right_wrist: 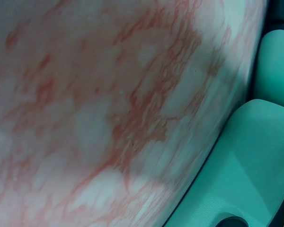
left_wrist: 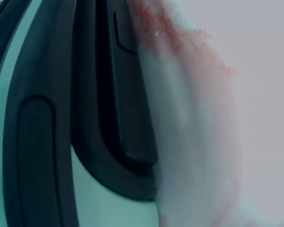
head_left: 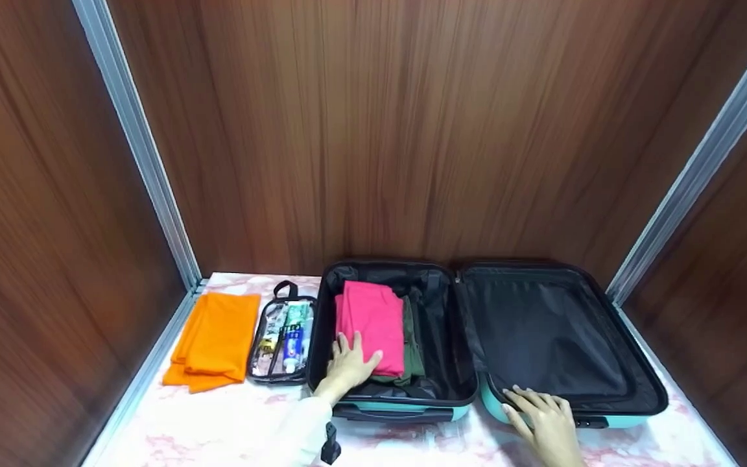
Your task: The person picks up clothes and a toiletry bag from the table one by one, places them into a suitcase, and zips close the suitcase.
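An open suitcase with a black lining and turquoise shell lies flat, its left half (head_left: 441, 324) holding folded clothes. On top there is a folded pink garment (head_left: 373, 318), and a dark green one (head_left: 414, 353) shows from under its right side. My left hand (head_left: 349, 366) rests on the near left part of the pink garment, fingers spread. My right hand (head_left: 545, 418) lies with its fingers over the near edge of the suitcase's right half (head_left: 542, 331), which has a black lining panel. Neither hand shows in the wrist views; those show the shell (right_wrist: 241, 165), the carry handle (left_wrist: 132, 94) and tabletop.
Left of the suitcase lies a clear toiletry pouch (head_left: 283, 340) with tubes inside. Farther left is a folded orange cloth (head_left: 221, 340). Wood-grain panels (head_left: 386, 130) enclose the back and sides of the pink-veined marble-look table (head_left: 179, 431).
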`<state>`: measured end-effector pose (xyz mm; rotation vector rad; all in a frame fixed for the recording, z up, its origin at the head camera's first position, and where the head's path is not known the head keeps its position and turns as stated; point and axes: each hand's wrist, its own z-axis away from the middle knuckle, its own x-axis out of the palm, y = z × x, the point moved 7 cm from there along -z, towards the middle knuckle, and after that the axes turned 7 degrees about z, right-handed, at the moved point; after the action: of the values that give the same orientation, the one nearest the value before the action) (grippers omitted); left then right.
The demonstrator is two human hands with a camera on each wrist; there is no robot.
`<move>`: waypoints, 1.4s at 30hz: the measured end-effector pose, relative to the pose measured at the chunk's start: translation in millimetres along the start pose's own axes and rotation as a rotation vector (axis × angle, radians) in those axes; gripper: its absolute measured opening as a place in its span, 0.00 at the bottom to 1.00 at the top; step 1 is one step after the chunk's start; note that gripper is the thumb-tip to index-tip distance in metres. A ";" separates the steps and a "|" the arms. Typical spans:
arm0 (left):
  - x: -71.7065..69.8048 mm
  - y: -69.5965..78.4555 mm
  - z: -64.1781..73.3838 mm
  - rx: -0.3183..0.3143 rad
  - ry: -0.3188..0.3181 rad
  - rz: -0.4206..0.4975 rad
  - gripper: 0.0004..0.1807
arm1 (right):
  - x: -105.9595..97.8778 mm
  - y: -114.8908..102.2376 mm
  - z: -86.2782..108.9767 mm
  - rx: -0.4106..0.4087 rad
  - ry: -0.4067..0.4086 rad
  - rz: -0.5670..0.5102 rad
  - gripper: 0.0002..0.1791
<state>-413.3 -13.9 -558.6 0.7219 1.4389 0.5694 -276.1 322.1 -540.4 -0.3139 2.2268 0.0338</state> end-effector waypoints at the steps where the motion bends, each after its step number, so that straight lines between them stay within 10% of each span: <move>1: -1.2 0.6 0.0 0.011 0.029 0.001 0.41 | 0.3 -0.2 0.1 0.000 -0.004 0.001 0.16; 7: -8.6 9.3 -0.4 0.134 0.166 -0.024 0.35 | 1.3 0.0 1.0 0.004 -0.007 0.018 0.16; 18: -2.6 9.9 2.0 0.157 0.073 -0.043 0.36 | 3.0 0.7 0.9 0.004 -0.010 0.029 0.16; 42: -28.0 33.8 14.5 0.506 0.420 -0.014 0.08 | -1.2 -0.8 -0.3 -0.003 0.013 0.019 0.15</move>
<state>-398.3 -13.3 -515.0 1.0270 2.0144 0.3550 -275.4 321.5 -539.2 -0.2950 2.2425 0.0452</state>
